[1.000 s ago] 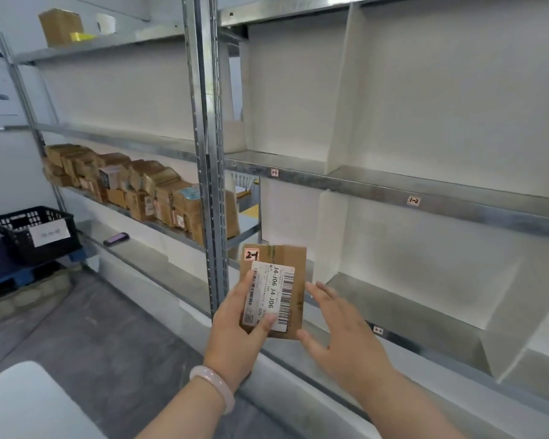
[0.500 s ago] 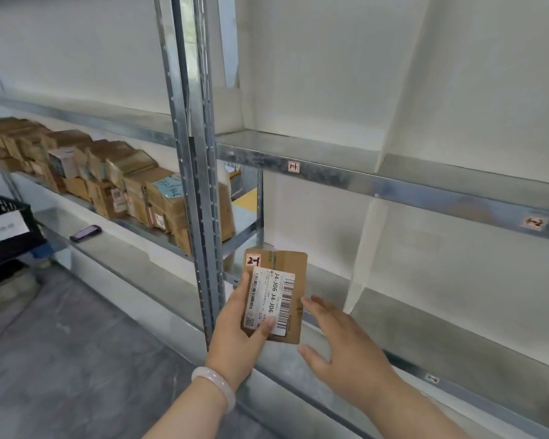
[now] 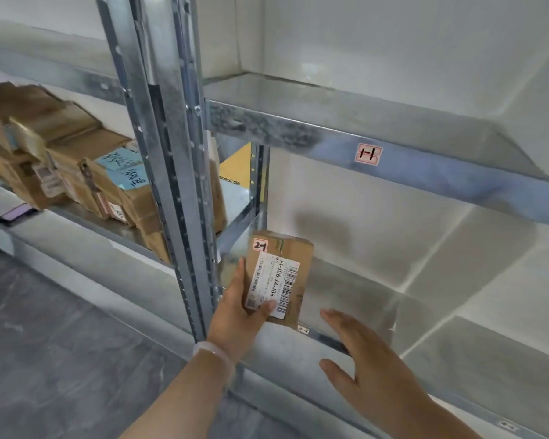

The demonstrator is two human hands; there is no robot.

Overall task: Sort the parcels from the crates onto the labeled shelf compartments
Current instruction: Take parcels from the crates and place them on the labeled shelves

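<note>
My left hand (image 3: 236, 315) grips a small brown cardboard parcel (image 3: 298, 267) with a white barcode label and a handwritten tag "2-1". The parcel is held upright at the front edge of the lower metal shelf (image 3: 355, 299), just right of the steel upright post (image 3: 184, 198). A small shelf label (image 3: 302, 329) sits on the rail right under the parcel. My right hand (image 3: 362, 359) is spread, fingers apart, holding nothing, to the right of and below the parcel. The shelf above carries a label "1-1" (image 3: 368, 154).
White divider panels (image 3: 457, 248) split the shelf bays. In the left bay, several brown parcels (image 3: 76, 172) are stacked on a shelf, one with a blue note. A dark phone (image 3: 16, 213) lies on a lower left shelf. Grey floor (image 3: 45, 359) lies below.
The view has moved closer to the shelf and dropped lower. My left hand has carried the parcel forward to the lower shelf's front edge; my right hand has drifted slightly away from it.
</note>
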